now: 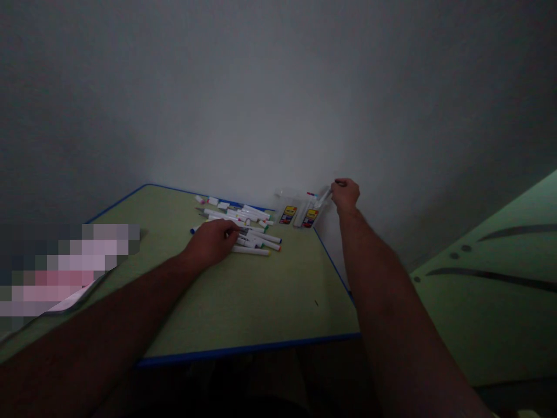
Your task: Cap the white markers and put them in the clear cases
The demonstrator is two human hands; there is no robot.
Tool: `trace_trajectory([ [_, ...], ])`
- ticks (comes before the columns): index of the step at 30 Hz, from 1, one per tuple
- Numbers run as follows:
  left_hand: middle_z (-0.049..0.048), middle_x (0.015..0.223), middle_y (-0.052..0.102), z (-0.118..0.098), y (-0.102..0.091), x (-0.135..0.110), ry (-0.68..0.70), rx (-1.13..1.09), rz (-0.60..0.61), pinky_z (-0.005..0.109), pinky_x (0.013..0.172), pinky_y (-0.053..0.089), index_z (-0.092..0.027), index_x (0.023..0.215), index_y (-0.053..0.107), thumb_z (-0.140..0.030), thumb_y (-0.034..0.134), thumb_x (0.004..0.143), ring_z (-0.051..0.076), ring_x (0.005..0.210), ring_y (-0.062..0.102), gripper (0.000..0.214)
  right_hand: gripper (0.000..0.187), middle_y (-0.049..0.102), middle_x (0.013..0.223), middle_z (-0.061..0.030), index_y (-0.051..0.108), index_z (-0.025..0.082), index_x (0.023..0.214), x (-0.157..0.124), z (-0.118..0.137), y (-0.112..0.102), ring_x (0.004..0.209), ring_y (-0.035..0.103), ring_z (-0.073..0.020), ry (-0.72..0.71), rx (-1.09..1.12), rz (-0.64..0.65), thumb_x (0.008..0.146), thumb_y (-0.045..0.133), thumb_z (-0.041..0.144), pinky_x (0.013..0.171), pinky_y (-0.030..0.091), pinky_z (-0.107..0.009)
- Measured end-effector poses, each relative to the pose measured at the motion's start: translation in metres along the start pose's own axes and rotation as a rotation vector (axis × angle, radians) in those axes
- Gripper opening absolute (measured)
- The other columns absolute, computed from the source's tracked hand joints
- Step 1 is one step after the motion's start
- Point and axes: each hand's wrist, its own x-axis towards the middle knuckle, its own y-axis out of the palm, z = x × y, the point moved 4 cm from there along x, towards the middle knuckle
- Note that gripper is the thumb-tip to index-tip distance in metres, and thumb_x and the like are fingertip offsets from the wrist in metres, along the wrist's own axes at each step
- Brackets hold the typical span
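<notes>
A heap of several white marker pens (250, 223) with coloured caps lies near the far edge of a green table (243, 302) with a blue rim. My left hand (213, 241) rests on the left part of the heap, fingers curled over a pen. My right hand (346, 194) is raised at the table's far right corner, closed on a white marker (322, 198) that points left and down toward a clear plastic case (300, 212) with yellow labels. The light is dim.
A grey wall stands right behind the table. A white sheet (73, 299) lies at the table's left edge beside a blurred patch. Another green surface (491, 284) with dark markings sits to the right, across a gap.
</notes>
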Motion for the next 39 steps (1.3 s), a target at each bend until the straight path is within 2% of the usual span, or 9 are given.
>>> trace_trajectory([
  [4,0.0126,0.104,0.078,0.000,0.000,0.000,-0.001,0.009,0.003,0.041,0.090,0.052,-0.017,0.105,0.079,-0.029,0.055,0.088,0.027,0.094,0.070,0.032,0.027,0.074,0.091,-0.0080,0.076,0.015,0.099,-0.005,-0.002,0.003,0.084,0.071,-0.0214,0.095,-0.041,0.020,0.074,0.065,0.018,0.083,0.057,-0.036],
  [11,0.0126,0.105,0.078,0.002,0.002,0.000,-0.006,0.024,0.008,0.040,0.090,0.053,-0.016,0.107,0.079,-0.029,0.055,0.089,0.027,0.094,0.070,0.033,0.025,0.077,0.092,-0.0097,0.078,0.014,0.094,-0.012,0.006,0.015,0.089,0.072,-0.0223,0.032,-0.159,0.144,0.072,0.068,0.012,0.089,0.054,-0.035],
  [16,0.0112,0.105,0.078,0.002,0.004,0.001,-0.019,0.018,-0.001,0.038,0.090,0.053,-0.017,0.107,0.079,-0.030,0.055,0.089,0.025,0.094,0.071,0.033,0.026,0.078,0.098,-0.0100,0.079,0.015,0.095,-0.011,0.004,0.021,0.094,0.072,-0.0219,-0.003,-0.203,0.204,0.072,0.068,0.011,0.090,0.053,-0.033],
  [23,0.0112,0.101,0.078,0.000,0.002,-0.001,-0.002,-0.001,0.003,0.039,0.089,0.053,-0.016,0.104,0.080,-0.031,0.054,0.089,0.026,0.094,0.071,0.033,0.025,0.078,0.093,-0.0076,0.079,0.016,0.094,-0.013,-0.005,0.029,0.086,0.072,-0.0189,0.049,-0.162,0.261,0.071,0.071,0.012,0.084,0.054,-0.030],
  [29,0.0108,0.102,0.078,-0.001,0.002,-0.001,-0.011,0.007,0.015,0.039,0.090,0.053,-0.018,0.106,0.079,-0.031,0.054,0.089,0.025,0.093,0.070,0.033,0.022,0.077,0.090,-0.0043,0.079,0.018,0.086,-0.011,-0.014,0.036,0.087,0.071,-0.0192,0.102,-0.171,0.249,0.065,0.075,0.013,0.087,0.055,-0.031],
  [34,0.0098,0.101,0.078,-0.001,0.001,-0.001,-0.012,0.015,0.023,0.038,0.088,0.052,-0.018,0.104,0.079,-0.029,0.054,0.089,0.024,0.093,0.070,0.030,0.026,0.076,0.083,-0.0035,0.079,0.018,0.086,-0.010,-0.023,0.039,0.078,0.070,-0.0186,0.198,-0.056,0.265,0.060,0.076,0.014,0.077,0.058,-0.032],
  [39,0.0088,0.101,0.078,0.000,0.002,0.000,-0.022,0.013,0.020,0.037,0.087,0.053,-0.020,0.103,0.079,-0.030,0.054,0.089,0.024,0.093,0.071,0.030,0.028,0.075,0.081,-0.0045,0.079,0.015,0.088,-0.010,-0.029,0.039,0.074,0.069,-0.0176,0.219,0.011,0.261,0.061,0.073,0.016,0.073,0.056,-0.031],
])
